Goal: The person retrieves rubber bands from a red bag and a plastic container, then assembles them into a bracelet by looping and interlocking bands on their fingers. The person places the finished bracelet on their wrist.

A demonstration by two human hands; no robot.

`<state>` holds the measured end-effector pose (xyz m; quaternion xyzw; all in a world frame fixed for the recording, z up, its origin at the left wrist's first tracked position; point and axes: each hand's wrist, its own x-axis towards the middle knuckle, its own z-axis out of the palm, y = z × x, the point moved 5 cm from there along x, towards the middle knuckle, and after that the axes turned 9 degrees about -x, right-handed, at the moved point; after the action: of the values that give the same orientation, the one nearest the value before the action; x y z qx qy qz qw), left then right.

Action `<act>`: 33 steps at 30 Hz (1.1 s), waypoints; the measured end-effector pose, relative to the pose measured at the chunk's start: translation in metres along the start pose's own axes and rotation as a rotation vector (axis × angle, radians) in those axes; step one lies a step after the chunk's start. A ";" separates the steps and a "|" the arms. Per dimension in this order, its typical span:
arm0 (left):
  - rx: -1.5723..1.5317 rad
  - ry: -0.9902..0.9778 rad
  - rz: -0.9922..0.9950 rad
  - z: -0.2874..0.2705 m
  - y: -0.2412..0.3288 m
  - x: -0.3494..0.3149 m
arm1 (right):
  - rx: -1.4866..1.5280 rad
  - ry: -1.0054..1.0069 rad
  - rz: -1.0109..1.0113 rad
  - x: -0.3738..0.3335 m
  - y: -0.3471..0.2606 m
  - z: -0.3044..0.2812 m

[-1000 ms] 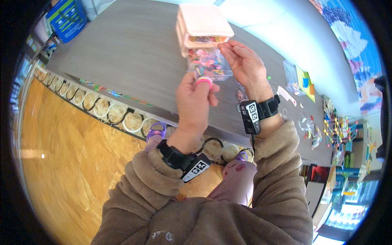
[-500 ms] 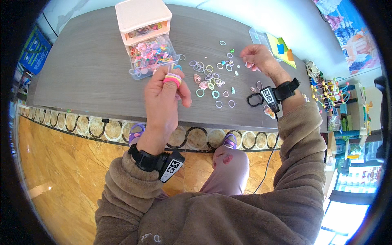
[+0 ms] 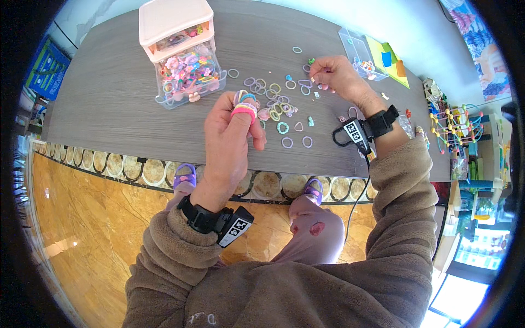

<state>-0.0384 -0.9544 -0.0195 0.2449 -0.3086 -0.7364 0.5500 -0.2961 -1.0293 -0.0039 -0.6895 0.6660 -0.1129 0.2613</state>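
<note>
My left hand (image 3: 229, 136) is closed around a bundle of hair ties (image 3: 244, 111) in pink, yellow, white and blue, held above the table's near half. Above the far side of the scattered hair ties (image 3: 272, 97), my right hand (image 3: 340, 79) has thumb and fingers pinched together. A small pale bit shows at its fingertips, too small to name, close to a purple hair tie on the table. Left of my left hand stands a cream drawer box (image 3: 176, 22), its clear lower drawer (image 3: 188, 76) pulled out and full of colourful hair accessories.
A clear tray (image 3: 350, 39) with small items lies at the far right beside a yellow sheet (image 3: 402, 76). A ball-and-stick model (image 3: 451, 123) stands past the right end of the grey table (image 3: 109, 87). A black cable (image 3: 358, 202) hangs from my right wrist device.
My left hand has moved right, away from the drawer box, with the hair ties still in it. My right hand has shifted left towards the scattered hair ties. The view has shifted slightly.
</note>
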 end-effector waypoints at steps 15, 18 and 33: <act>0.085 -0.018 -0.094 0.013 -0.022 0.001 | 0.260 0.132 -0.251 -0.078 -0.107 0.023; 0.051 -0.016 -0.059 0.013 -0.021 -0.001 | 0.207 0.198 -0.252 -0.091 -0.123 0.025; 0.054 -0.114 -0.066 0.015 -0.012 -0.023 | 0.948 0.081 -0.071 -0.109 -0.118 0.057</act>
<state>-0.0505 -0.9276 -0.0170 0.2275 -0.3511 -0.7584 0.4999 -0.1755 -0.9138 0.0292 -0.5115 0.5269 -0.4401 0.5168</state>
